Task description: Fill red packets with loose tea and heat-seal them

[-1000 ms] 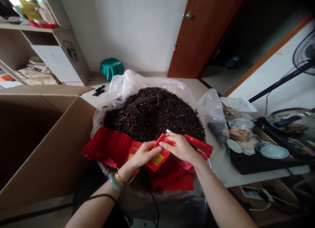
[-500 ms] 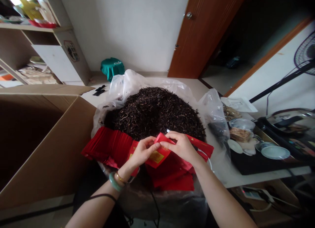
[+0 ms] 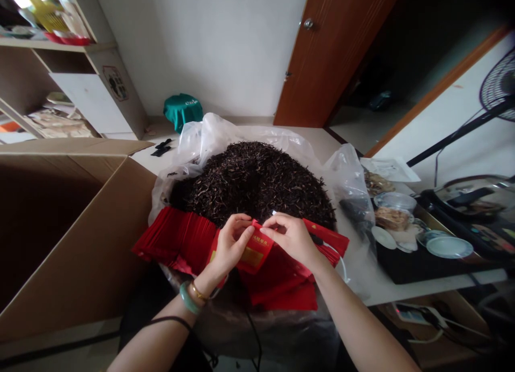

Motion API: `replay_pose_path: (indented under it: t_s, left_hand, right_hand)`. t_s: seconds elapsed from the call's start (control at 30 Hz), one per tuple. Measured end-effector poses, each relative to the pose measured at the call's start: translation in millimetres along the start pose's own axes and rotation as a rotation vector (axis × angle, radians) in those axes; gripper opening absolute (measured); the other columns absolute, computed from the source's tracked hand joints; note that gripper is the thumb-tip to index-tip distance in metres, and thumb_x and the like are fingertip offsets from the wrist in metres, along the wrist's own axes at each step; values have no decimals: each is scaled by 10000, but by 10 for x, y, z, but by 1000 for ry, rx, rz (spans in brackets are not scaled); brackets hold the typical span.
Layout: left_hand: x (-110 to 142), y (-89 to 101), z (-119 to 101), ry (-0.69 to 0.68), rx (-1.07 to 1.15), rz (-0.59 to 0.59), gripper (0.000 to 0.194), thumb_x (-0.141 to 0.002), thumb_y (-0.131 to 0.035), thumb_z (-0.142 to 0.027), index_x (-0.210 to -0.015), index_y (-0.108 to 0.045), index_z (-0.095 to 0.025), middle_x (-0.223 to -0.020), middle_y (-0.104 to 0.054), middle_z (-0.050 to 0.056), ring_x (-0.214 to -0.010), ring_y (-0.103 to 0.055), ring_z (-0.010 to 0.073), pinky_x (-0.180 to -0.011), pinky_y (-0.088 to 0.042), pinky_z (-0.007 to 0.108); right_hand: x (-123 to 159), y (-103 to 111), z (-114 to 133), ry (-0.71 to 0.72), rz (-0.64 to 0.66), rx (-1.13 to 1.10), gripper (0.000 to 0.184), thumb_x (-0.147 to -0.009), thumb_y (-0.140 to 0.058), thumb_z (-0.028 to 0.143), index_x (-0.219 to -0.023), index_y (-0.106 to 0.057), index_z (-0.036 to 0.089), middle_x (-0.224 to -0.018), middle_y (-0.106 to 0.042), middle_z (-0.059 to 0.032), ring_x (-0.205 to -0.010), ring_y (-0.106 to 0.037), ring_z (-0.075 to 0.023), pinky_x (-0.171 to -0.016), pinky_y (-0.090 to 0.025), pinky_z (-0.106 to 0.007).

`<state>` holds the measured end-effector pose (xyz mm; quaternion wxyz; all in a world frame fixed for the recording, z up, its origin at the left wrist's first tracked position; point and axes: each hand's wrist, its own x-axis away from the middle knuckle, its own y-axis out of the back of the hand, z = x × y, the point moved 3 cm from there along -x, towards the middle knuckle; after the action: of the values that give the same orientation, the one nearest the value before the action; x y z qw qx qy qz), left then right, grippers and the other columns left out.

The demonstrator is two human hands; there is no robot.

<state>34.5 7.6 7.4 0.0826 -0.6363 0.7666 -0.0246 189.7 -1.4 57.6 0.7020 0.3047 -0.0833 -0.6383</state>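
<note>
Between my two hands is a small red packet with gold lettering and a gold panel. My left hand pinches its top left edge between thumb and fingers. At the top right edge, my right hand pinches it too. Behind the hands rises a large heap of dark, dried tea leaves on clear plastic. A long row of red packets stands packed together left of my left hand. More red packets lie below the hands, and others are to the right, partly hidden by my right hand.
An open cardboard box stands at the left. Clear plastic sheeting rims the heap. On the right are a black tray, small dishes and a kettle-like appliance. A white cable runs beside the right packets.
The packet's top, folded over before, now stands straighter, so its gold lettering shows. My hands have shifted slightly and still hold it at the top edge.
</note>
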Motion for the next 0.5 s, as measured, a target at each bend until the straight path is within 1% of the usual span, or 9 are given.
replay_pose_path:
  t_s: [0.07,0.17,0.23,0.37,0.43,0.5]
  left_hand:
    - [-6,9,0,-12,11,-32,349,-768,-674,-432,-980,-540,-190,-882,-692,45,-784,-661,165,-691,-509,255]
    - [-9,22,-12,-32,-37,-51,285,-755,-685,-419,-870,-585,-179,-823,-676,27,-747,-640,152,-677,-505,246]
    - [-9,28,-12,-13,-70,-43,270,-750,-686,-423,-812,-608,-173,-776,-669,17,-703,-623,145,-655,-499,243]
    - [-6,26,2,40,-70,-22,295,-716,-712,-441,-794,-634,-167,-752,-680,18,-670,-615,146,-628,-491,244]
    - [-7,24,7,47,-60,-27,301,-701,-723,-441,-781,-637,-164,-737,-677,14,-656,-609,140,-616,-486,238]
    - [-10,29,10,49,-54,-50,294,-695,-727,-435,-752,-631,-163,-698,-662,2,-621,-592,127,-595,-473,228]
  right_hand:
    - [1,-13,-2,5,2,0,114,-825,-624,256,-736,-668,200,-738,-683,-22,-687,-635,-164,-610,-507,-258]
    - [0,-19,-4,14,1,10,110,-823,-624,247,-734,-670,202,-735,-685,-21,-686,-635,-167,-618,-505,-264]
    - [-1,-16,0,21,1,22,114,-824,-624,246,-728,-671,205,-735,-687,-20,-687,-636,-169,-627,-506,-271]
    - [-1,-16,6,32,1,27,120,-822,-625,243,-717,-672,210,-734,-688,-20,-684,-637,-172,-633,-508,-280]
    - [3,-29,-2,33,6,23,122,-821,-625,242,-712,-668,210,-742,-690,-25,-698,-642,-176,-639,-512,-285]
    - [8,-48,-26,6,4,-2,97,-823,-620,249,-748,-668,210,-765,-696,-30,-720,-651,-178,-648,-521,-287]
